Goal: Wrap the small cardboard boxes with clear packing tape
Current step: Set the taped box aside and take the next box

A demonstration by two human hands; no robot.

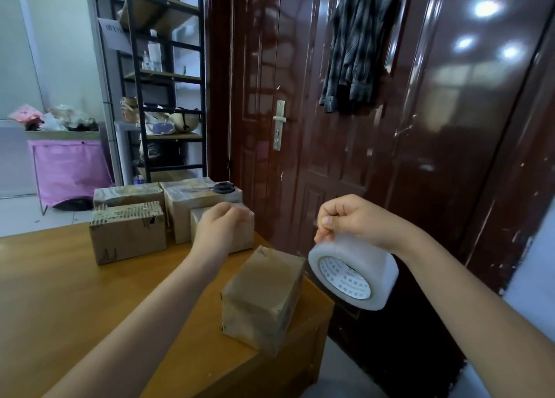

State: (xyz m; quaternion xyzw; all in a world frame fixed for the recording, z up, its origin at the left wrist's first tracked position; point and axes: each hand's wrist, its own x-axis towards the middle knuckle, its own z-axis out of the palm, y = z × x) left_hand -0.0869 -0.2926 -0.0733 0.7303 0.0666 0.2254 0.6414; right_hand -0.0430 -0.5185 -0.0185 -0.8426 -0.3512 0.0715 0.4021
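Head view: right hand [350, 217] raised beside the table [75, 292] corner, fingers curled round the clear tape roll [354, 274], thumb and forefinger pinching its upper edge; left hand [223, 226] loosely curled in front of the stacked boxes [129, 232], whether gripping anything not discernible; nearest small box [261, 295] upright at the table corner, just left of the roll. Judged best done by freeing the tape end first, pressing it to the near box, then pulling taut while turning. Scissors [220, 188] atop the rear boxes, within reach for cutting.

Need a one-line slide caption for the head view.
Right hand holds a clear tape roll beside a box at the table's corner; left hand reaches toward stacked boxes.
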